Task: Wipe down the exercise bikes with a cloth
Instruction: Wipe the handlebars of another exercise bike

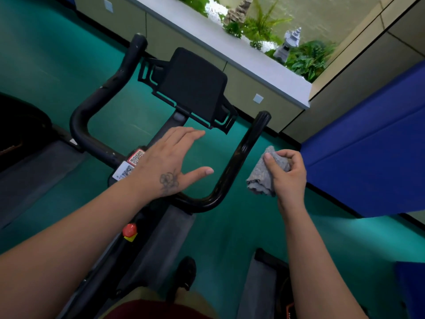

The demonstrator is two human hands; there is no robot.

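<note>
One hand (286, 173) grips cloth (268, 173)

I count one exercise bike (161, 139) at the centre of the frame, with two black handlebar arms (243, 153), one black console (193, 86), two QR-code stickers (132, 164) and one red knob (129, 230) at lower centre. Two hands are in view, my left hand (170, 164) and my right hand (287, 173), with one grey cloth (264, 178). At upper right I see one small stone lantern (287, 42), at right one blue mat (368, 146), and at the bottom one black shoe (184, 275).
</note>
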